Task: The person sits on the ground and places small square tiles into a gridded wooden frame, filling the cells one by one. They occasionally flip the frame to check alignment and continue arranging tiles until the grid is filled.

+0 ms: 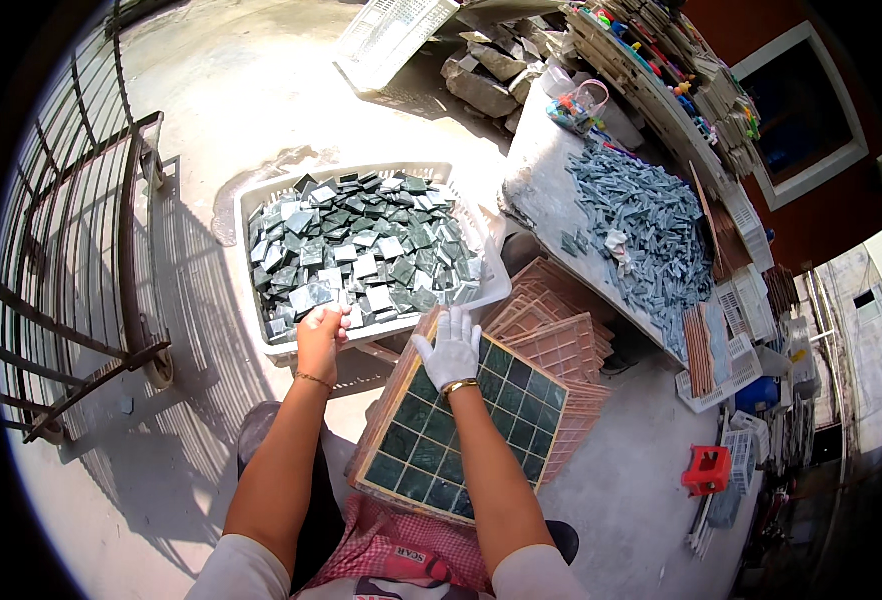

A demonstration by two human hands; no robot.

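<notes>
My left hand (321,338), bare with a bracelet at the wrist, is over the near rim of a white plastic crate (246,255). Its fingers are curled closed; what they hold, if anything, I cannot make out. The crate is heaped with small square dark green and pale grey stone tiles (366,240). My right hand (451,348), in a white glove, lies with fingers stretched on the far part of a gridded tray (561,395) in front of me. Dark green square tiles (441,428) fill the cells I can see; the hand and forearm cover some.
Stacked reddish-brown gridded trays (561,345) stand right of the tiled one. A slab table (539,165) behind bears a heap of thin grey stone strips (641,235). A metal rack (81,240) stands left, a red crate (707,470) right, broken stone (486,80) at the back.
</notes>
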